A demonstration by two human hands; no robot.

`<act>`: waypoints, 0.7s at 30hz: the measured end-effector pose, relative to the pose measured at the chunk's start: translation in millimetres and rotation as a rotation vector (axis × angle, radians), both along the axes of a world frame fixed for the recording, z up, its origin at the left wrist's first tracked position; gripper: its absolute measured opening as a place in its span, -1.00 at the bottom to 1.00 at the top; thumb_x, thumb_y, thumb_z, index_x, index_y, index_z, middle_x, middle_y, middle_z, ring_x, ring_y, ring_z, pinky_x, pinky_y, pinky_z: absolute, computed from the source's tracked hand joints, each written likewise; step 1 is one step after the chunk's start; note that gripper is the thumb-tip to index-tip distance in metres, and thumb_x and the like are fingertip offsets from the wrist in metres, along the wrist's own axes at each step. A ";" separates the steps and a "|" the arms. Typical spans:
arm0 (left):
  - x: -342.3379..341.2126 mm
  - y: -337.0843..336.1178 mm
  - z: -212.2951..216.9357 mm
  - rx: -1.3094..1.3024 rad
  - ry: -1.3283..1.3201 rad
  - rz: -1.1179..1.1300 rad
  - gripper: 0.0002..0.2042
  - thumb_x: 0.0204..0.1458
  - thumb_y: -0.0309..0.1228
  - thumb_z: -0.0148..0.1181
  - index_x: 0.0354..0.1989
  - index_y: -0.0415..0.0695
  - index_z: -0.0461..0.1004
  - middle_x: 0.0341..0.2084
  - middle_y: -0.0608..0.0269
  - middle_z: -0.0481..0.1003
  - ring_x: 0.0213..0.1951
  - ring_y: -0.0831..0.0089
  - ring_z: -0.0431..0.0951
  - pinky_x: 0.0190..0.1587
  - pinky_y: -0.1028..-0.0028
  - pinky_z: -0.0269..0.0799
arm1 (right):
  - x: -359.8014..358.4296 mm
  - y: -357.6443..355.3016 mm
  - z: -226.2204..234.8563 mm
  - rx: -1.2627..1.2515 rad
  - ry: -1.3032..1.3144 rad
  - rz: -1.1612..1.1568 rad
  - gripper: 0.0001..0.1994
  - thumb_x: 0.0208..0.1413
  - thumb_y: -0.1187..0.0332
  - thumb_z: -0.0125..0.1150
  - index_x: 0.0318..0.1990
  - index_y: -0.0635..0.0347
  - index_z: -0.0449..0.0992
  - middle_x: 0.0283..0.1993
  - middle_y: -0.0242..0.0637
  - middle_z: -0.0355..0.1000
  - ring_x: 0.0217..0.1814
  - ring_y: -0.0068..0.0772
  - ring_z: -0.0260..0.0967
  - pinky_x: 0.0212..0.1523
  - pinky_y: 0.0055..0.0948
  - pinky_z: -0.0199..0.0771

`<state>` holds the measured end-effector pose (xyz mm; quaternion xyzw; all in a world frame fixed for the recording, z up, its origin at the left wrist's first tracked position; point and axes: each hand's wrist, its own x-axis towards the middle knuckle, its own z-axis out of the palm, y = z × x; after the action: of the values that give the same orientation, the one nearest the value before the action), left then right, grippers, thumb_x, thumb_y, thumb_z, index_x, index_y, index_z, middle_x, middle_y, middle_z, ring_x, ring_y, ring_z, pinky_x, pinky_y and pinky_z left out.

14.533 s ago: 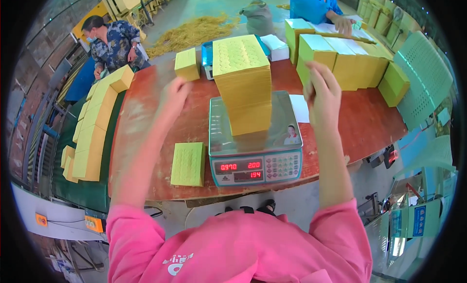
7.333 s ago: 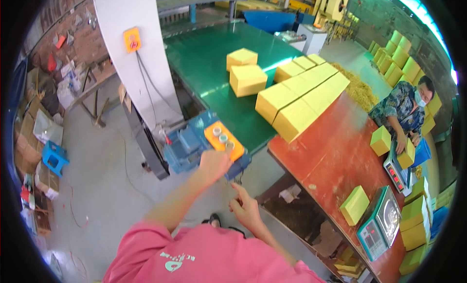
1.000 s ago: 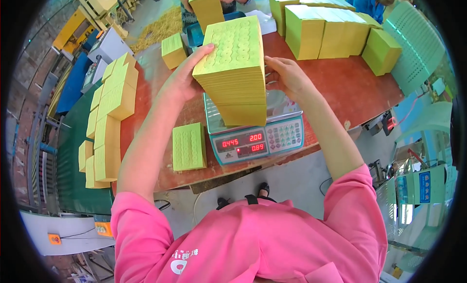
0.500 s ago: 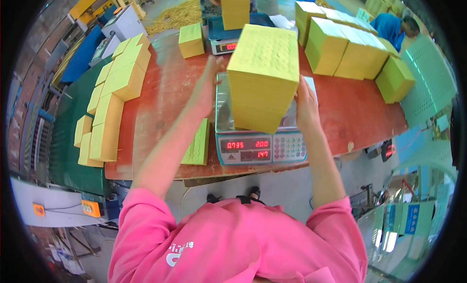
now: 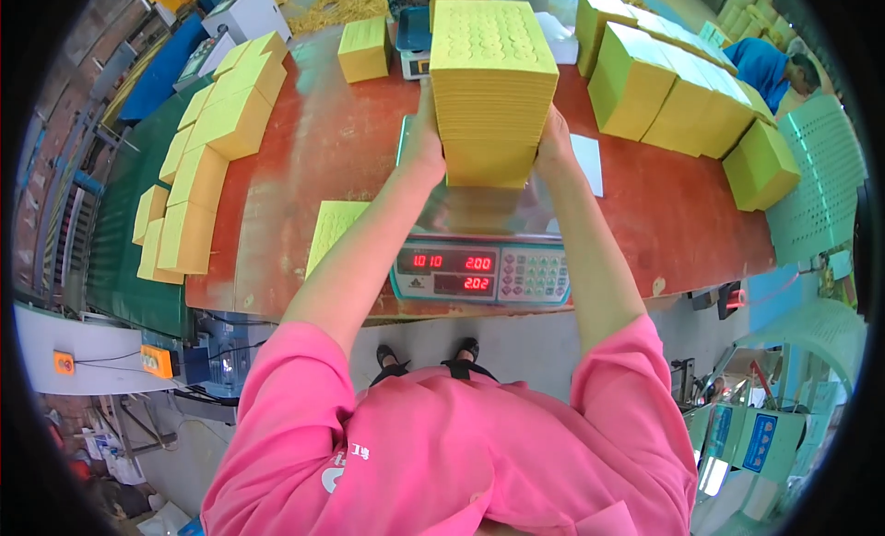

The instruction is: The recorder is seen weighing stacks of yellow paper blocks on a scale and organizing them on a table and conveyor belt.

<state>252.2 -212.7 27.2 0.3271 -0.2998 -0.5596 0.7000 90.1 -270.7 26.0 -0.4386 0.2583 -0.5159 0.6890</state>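
A tall stack of yellow paper sheets (image 5: 493,112), its top embossed with rows of round marks, stands upright between my two hands. My left hand (image 5: 426,141) presses its left side and my right hand (image 5: 554,141) its right side; the far fingers are partly hidden. Beneath and around it lies the metal pan of a digital scale (image 5: 479,213), with red figures lit on its front panel. I cannot tell whether the stack rests on the pan or hangs just above it. Partly behind my left forearm, another yellow stack (image 5: 334,227) lies on the red table (image 5: 318,121).
Yellow stacks (image 5: 198,176) line the left edge beside a green conveyor (image 5: 120,213). More stacks (image 5: 636,84), topped with white, stand at the right. A single stack (image 5: 364,52) sits far left of a second scale (image 5: 415,43). A person in blue (image 5: 761,66) bends at the far right.
My left hand has closed in from apart onto the stack's left side. The stack has moved away from me and straightened. The scale's lit figures have changed.
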 end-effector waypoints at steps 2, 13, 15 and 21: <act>-5.2 20.2 1.2 0.024 -0.086 0.070 -0.33 0.27 0.17 -0.20 0.35 -0.10 0.18 0.16 0.23 0.36 0.17 0.42 0.34 0.17 0.36 0.31 | -14.0 8.1 -6.4 0.036 0.025 -0.003 -0.49 0.34 0.01 -0.06 0.22 0.22 0.34 0.08 -0.24 0.43 0.08 -0.41 0.39 0.01 -0.38 0.44; 8.1 239.9 -31.2 0.366 0.127 0.067 -0.52 0.31 -0.12 -0.18 0.20 -0.27 0.27 0.10 -0.04 0.41 0.07 0.24 0.46 0.12 0.24 0.40 | -131.8 197.6 -53.0 0.092 -0.046 0.149 -0.51 0.39 0.14 -0.24 0.14 0.43 0.39 0.13 -0.01 0.43 0.21 -0.14 0.36 0.22 -0.21 0.26; 0.2 250.4 -34.4 0.411 0.164 0.034 -0.54 0.31 -0.14 -0.17 0.16 -0.28 0.31 0.04 -0.02 0.46 0.02 0.25 0.50 0.08 0.28 0.44 | -135.0 210.2 -55.4 0.174 -0.019 0.160 -0.54 0.38 0.16 -0.20 0.08 0.42 0.44 0.05 -0.02 0.48 0.13 -0.15 0.42 0.16 -0.22 0.33; -8.7 249.8 -31.8 0.393 0.109 0.052 -0.61 0.29 -0.23 -0.13 0.10 -0.30 0.36 -0.05 0.04 0.50 -0.04 0.30 0.53 0.02 0.32 0.47 | -136.1 212.4 -50.5 0.251 0.000 0.035 -0.65 0.33 0.29 -0.09 0.02 0.40 0.48 -0.07 -0.09 0.52 -0.06 -0.25 0.50 -0.05 -0.32 0.47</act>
<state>243.5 37.1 -4.7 0.4342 -0.1381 -0.6060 0.6520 -46.0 -58.2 -24.5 -0.3535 0.3133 -0.4672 0.7474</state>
